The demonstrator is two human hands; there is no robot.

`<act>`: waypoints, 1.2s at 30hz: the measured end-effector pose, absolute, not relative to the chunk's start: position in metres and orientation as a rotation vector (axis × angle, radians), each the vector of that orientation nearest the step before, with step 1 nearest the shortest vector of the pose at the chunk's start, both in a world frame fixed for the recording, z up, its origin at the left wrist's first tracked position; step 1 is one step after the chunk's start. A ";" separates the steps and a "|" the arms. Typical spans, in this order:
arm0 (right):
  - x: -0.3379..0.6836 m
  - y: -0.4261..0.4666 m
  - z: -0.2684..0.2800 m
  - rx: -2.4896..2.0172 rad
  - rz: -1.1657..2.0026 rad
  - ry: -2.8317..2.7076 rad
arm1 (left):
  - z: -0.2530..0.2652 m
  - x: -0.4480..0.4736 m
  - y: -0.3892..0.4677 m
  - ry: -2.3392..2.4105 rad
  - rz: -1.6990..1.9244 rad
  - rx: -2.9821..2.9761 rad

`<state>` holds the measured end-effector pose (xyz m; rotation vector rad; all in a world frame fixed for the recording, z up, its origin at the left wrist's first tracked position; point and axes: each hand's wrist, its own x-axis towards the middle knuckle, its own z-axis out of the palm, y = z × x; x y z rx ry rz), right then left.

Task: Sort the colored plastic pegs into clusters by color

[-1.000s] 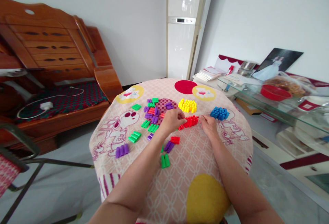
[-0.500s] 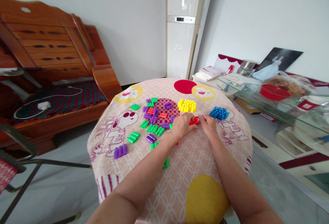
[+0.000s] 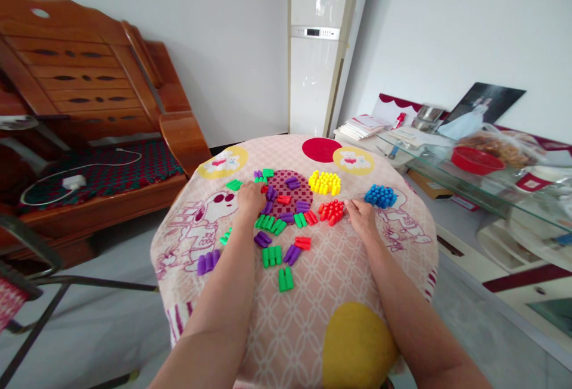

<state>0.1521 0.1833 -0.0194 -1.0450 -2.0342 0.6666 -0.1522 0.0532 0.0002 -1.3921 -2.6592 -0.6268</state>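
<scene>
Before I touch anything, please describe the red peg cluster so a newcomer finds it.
On the patterned tablecloth, find the right hand. Beside its fingertips sits the red peg cluster, nearer the camera than the yellow cluster. It is one dense bunch, unlike the small red groups scattered farther left.

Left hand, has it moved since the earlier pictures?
Yes: judged against the tablecloth's dark red circle, the left hand has moved left, away from the red cluster.

On our cloth-covered desk (image 3: 295, 323) we see yellow pieces (image 3: 325, 183), red pieces (image 3: 332, 212), blue pieces (image 3: 380, 196), green pieces (image 3: 271, 256) and purple pieces (image 3: 208, 263).
</scene>
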 end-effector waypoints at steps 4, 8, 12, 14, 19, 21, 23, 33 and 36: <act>0.153 0.183 -0.020 -1.043 0.672 -2.029 | 0.003 -0.156 0.051 -2.688 -0.666 -1.428; 0.153 0.183 -0.019 -1.042 0.669 -2.038 | 0.014 -0.165 0.041 -2.775 -0.863 -1.276; 0.152 0.183 -0.018 -1.041 0.678 -2.033 | 0.032 -0.159 0.039 -2.697 -1.201 -1.184; 0.151 0.182 -0.018 -1.040 0.681 -2.027 | 0.041 -0.147 0.044 -2.614 -1.323 -1.229; 0.151 0.182 -0.018 -1.060 0.687 -2.022 | 0.043 -0.097 0.069 -2.434 -1.453 -1.507; 0.151 0.181 -0.018 -1.056 0.688 -2.021 | 0.035 -0.077 0.080 -2.365 -1.465 -1.648; 0.151 0.181 -0.017 -1.048 0.692 -2.020 | 0.025 -0.060 0.090 -2.337 -1.443 -1.766; 0.150 0.183 -0.017 -1.018 0.678 -2.021 | 0.011 -0.037 0.101 -2.414 -0.804 -2.004; 0.150 0.183 -0.017 -1.020 0.675 -2.013 | 0.011 -0.041 0.101 -2.390 -0.821 -2.018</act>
